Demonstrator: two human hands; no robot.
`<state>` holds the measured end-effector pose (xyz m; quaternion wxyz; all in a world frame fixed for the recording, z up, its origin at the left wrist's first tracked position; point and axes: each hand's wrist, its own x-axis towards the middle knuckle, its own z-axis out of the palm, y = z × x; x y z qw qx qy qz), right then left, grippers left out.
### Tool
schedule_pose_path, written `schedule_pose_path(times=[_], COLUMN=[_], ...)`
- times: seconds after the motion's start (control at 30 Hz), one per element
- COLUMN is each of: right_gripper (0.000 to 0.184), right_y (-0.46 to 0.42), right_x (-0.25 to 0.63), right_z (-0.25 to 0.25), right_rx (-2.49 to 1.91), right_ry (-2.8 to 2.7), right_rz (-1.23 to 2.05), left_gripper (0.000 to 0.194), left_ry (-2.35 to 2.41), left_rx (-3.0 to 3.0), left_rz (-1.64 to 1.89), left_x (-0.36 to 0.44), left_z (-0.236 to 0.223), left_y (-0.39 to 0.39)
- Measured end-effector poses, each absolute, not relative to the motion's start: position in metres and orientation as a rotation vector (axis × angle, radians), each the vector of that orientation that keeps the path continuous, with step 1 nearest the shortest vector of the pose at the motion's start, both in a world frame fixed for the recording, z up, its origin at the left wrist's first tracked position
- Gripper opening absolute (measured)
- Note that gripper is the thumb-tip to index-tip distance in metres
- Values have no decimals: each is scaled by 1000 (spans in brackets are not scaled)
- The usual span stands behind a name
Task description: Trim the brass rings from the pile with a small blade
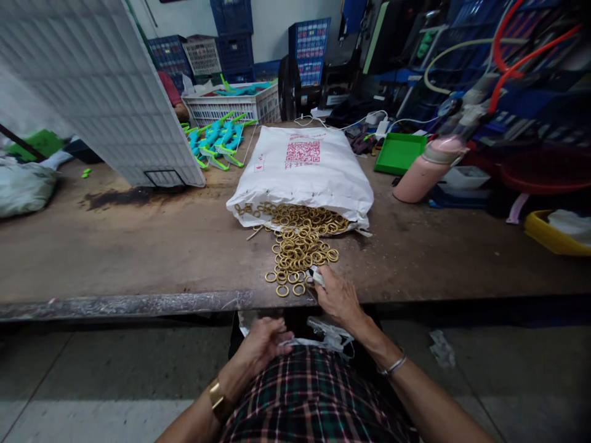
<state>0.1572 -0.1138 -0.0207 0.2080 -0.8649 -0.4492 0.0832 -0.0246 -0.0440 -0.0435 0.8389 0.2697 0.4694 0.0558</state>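
Note:
Many gold-coloured rings (298, 249) spill from the mouth of a white woven sack (305, 169) with red print and a QR code, down to the table's front edge. My right hand (339, 298) is at the right side of the nearest rings, fingers curled inward. Something whitish and dark covers or sits at its fingertips; whether a ring is in them is hidden. Below the table edge, my left hand (265, 344) is at my lap with its fingers bent around the edge of a clear plastic bag (330, 335).
A white ribbed panel (115, 92) stands at the left of the wooden table (115, 252). Teal and green plastic parts (221, 141) lie before a white crate (231, 109). Right of the sack are a green tray (401, 152), a pink bottle (425, 172) and a yellow basin (554, 237).

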Motion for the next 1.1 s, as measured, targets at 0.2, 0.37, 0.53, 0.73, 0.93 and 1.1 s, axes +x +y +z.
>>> schedule_pose_path(times=[0.2, 0.37, 0.53, 0.73, 0.93, 1.1], right_gripper=[15, 14, 10, 24, 29, 35], right_y=[-117, -120, -118, -113, -110, -112], right_x=[146, 134, 131, 129, 128, 125], right_z=[-20, -13, -11, -7, -4, -6], right_rx=[-2053, -1936, -1899, -1873, -1819, -1773], right_ry=[-1306, -1393, -1302, -1104, -901, -876], right_rz=[316, 385, 418, 710, 869, 972], left_gripper=[37, 37, 33, 23, 18, 20], left_ry=[845, 838, 852, 778, 759, 749], left_rx=[1155, 1221, 1236, 1578, 1676, 1625], left_rz=[221, 304, 283, 475, 534, 543], left_x=[-16, 8, 14, 9, 6, 6], left_z=[4, 9, 0, -2, -4, -4], left_y=[-48, -41, -38, -39, -39, -42])
